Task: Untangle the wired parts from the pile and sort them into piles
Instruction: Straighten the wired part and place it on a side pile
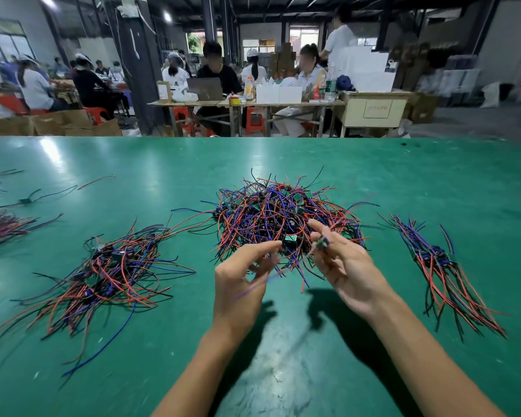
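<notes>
A big tangled pile [283, 212] of small green boards with red, blue and black wires lies mid-table. Just in front of it, my right hand [346, 266] pinches one small wired part [322, 243] between thumb and fingers, raised above the table. Blurred thin wires [268, 276] trail from that part down to my left hand [238, 284]; its curled fingers seem to hold a blue one. A looser sorted pile [109, 266] spreads at the left. A neat bundle [439, 266] with wires laid parallel lies at the right.
The green table [283, 371] reaches far back. Another wire bunch [0, 227] and a few stray wired parts [30, 197] sit at the far left edge. Beyond the table, people work at benches with boxes and red stools.
</notes>
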Demonstrator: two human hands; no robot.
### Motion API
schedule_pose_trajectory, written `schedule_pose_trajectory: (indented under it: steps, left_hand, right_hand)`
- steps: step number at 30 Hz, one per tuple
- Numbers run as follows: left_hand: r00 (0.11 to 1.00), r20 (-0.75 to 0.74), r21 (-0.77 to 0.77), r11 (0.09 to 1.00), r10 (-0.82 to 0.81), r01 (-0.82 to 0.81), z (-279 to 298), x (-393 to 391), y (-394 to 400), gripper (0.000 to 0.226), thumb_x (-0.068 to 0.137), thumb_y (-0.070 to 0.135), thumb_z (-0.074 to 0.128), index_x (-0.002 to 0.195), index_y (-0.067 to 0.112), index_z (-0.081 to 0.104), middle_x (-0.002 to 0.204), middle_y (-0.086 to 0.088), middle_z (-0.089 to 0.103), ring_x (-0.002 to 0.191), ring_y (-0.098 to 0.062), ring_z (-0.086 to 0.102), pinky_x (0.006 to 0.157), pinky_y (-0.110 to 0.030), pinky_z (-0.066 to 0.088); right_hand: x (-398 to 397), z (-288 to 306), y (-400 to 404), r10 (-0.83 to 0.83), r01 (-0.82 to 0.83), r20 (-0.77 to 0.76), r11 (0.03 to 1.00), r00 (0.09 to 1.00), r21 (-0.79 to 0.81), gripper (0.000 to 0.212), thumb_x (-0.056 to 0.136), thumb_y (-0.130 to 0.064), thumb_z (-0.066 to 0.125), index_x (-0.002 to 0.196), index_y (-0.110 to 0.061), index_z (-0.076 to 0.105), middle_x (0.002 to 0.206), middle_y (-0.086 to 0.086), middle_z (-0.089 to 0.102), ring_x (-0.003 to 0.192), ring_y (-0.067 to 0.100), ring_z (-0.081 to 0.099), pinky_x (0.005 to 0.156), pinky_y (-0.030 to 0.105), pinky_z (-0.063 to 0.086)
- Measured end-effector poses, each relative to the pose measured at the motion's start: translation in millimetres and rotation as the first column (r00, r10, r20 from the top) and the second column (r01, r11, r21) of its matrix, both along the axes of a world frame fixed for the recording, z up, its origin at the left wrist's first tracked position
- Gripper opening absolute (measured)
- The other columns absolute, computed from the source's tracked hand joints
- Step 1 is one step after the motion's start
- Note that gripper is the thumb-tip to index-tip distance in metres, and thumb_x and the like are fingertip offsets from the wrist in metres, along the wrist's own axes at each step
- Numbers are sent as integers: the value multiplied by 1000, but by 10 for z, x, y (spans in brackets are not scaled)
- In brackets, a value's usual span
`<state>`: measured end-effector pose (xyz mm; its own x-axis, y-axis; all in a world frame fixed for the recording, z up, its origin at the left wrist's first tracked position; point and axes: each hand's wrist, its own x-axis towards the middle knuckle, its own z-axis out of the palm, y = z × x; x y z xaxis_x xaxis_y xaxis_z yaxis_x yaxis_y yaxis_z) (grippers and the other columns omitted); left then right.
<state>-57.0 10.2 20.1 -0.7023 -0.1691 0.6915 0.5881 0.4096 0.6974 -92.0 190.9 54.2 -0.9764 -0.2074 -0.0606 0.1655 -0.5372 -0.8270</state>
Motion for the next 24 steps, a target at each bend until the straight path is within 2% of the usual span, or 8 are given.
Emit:
schedule_pose_trajectory:
  steps: [1, 3, 6, 10, 15, 19, 22, 24]
  left_hand:
    - [999, 27, 12, 999, 29, -29, 2, -9, -20, 22, 89, 7, 75, 105, 22, 77, 94, 10, 77, 79, -9, 72, 75, -23, 55]
    - [976, 213, 201, 980, -47, 4, 45, 7, -12, 11, 94, 23, 70, 103, 25, 75, 86, 4, 77, 72, -17, 73, 71, -30, 58]
    - [828, 445, 430, 892, -342, 137, 123, 54, 59, 35, 87, 45, 62, 103, 16, 74, 87, -10, 78, 72, -28, 75, 67, -31, 60]
    - [669, 508, 545, 804, -543, 239, 123, 113, 167, 46, 76, 35, 76, 116, 12, 69, 91, -14, 78, 78, -23, 75, 70, -27, 61]
    - [642, 513, 544, 795, -570, 270, 101, 130, 159, 46, 80, 2, 81, 122, 12, 66, 92, -16, 77, 82, -21, 75, 72, -28, 60]
    - [598, 540, 559, 783, -593, 272, 124, 118, 141, 43, 86, -10, 69, 123, 10, 65, 89, -11, 77, 78, -20, 74, 72, -28, 60]
    - [553, 545, 605, 752, -630, 261, 135, 104, 135, 27, 91, -6, 60, 112, 8, 70, 99, -18, 76, 81, -27, 75, 73, -32, 61]
    - [535, 532, 632, 729, -656, 264, 132, 106, 145, 16, 95, 6, 63, 107, 4, 73, 99, -15, 74, 79, -27, 74, 72, -33, 61]
  right_hand:
    - [-12, 1, 38, -4, 7, -36, 994, 999, 107, 21, 99, -20, 59, 113, -17, 75, 88, -7, 74, 64, -2, 57, 61, 12, 53]
    - [-10, -15, 73, 8, 34, -133, 951, 991, 306, 21, 99, -21, 60, 115, -17, 73, 83, -6, 74, 66, -2, 58, 60, 12, 50]
    - [21, -59, 29, 30, 110, -277, 874, 960, 473, 17, 99, -12, 61, 113, -10, 71, 76, 2, 76, 64, 1, 63, 56, 12, 47]
    - [82, -142, -59, 80, 175, -374, 782, 924, 599, 12, 95, -13, 69, 105, -12, 75, 78, -1, 78, 70, 7, 71, 60, 16, 50]
    - [63, -207, -82, 60, 265, -403, 663, 913, 700, 10, 85, -26, 81, 94, -22, 82, 85, -9, 78, 79, 7, 70, 74, 25, 53]
    - [75, -189, -52, 68, 143, -315, 789, 947, 598, 9, 83, -26, 82, 90, -20, 83, 87, -3, 79, 79, 5, 69, 74, 19, 50]
    - [70, -187, -39, 15, 189, -320, 781, 947, 596, 11, 80, -28, 84, 87, -19, 83, 89, -4, 79, 88, 10, 73, 86, 26, 52]
    - [70, -186, -51, -15, 205, -313, 786, 950, 583, 13, 78, -31, 85, 85, -20, 83, 89, -4, 79, 82, 15, 69, 82, 30, 48]
